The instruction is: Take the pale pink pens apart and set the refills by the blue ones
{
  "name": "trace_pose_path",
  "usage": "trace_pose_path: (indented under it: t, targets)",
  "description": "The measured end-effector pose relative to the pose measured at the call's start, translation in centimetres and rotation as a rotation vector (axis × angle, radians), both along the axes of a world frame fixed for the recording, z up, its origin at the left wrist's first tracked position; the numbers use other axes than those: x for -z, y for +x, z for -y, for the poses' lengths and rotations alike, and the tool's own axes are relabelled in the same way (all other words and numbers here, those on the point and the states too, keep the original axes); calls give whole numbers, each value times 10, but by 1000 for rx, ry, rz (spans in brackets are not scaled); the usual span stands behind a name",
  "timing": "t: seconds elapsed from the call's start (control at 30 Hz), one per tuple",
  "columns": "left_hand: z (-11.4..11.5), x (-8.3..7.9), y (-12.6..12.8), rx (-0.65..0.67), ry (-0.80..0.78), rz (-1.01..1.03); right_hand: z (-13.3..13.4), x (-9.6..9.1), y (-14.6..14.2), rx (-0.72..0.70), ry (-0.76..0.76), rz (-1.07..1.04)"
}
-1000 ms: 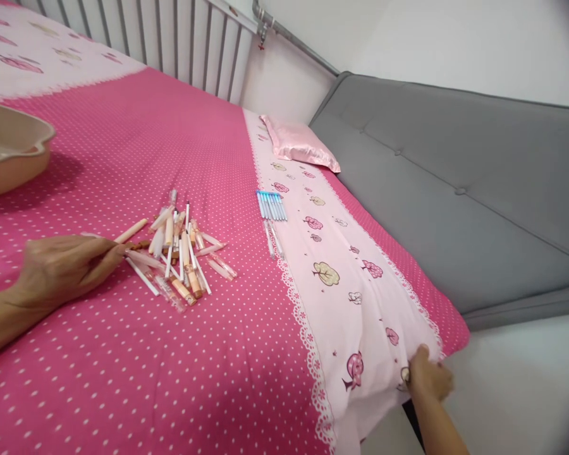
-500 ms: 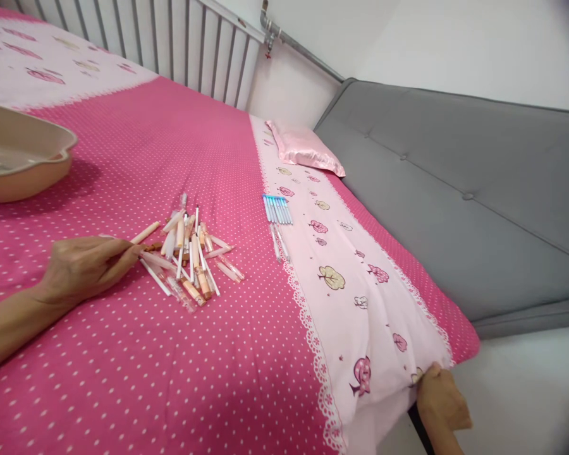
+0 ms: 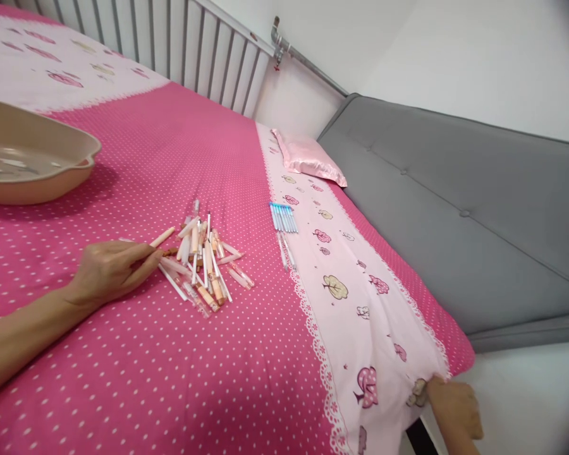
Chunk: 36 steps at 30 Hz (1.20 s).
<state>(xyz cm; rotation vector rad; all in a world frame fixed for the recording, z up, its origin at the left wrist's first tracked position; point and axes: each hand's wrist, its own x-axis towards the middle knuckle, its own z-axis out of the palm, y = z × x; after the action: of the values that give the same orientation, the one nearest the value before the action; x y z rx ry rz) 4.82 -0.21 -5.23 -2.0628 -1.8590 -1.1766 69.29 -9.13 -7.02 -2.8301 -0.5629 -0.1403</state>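
My left hand [image 3: 111,272] rests on the pink dotted bedsheet [image 3: 171,354], fingers closed round a cream pen piece [image 3: 162,237] that sticks out toward a loose pile of pen parts [image 3: 203,262]. The pile lies just right of my fingertips. My right hand [image 3: 455,411] grips the corner of the bedsheet at the lower right, where the pale printed border hangs over the mattress edge. A neat row of blue-capped pens [image 3: 283,218] lies farther right on the border, with two loose refills below it.
A beige basin [image 3: 33,164] sits at the left on the bed. A small pink pillow [image 3: 308,158] lies by the grey padded headboard [image 3: 455,208]. White metal rails [image 3: 180,44] run along the far side.
The view has shifted, so everything sits lower and more to the right. My right hand has slid down along the sheet corner; my left hand keeps its hold.
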Motion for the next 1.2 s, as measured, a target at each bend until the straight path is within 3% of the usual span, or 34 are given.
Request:
trace_pose_path:
  t: [0.13, 0.3, 0.43, 0.53, 0.7, 0.77, 0.97, 1.2]
  targets:
    - [1, -2, 1, 64, 39, -179, -6, -16, -25, -103, 179, 146]
    - [4, -8, 5, 31, 28, 10, -40, -44, -91, -317, 210, 127]
    - [6, -14, 9, 23, -76, 343, -73, -66, -173, -520, 324, 48]
    - [5, -18, 11, 62, -139, 712, -98, -72, -237, -635, 366, -24]
    - [1, -20, 13, 97, -195, 1282, -132, -54, -325, -743, 374, -139]
    - [-1, -20, 13, 78, -202, 1326, -137, -39, -348, -738, 371, -185]
    - [-4, -18, 11, 25, -249, 1415, -123, -2, -374, -685, 425, -197]
    - [-5, -16, 12, 17, -259, 1454, -117, 1, -370, -676, 515, -179]
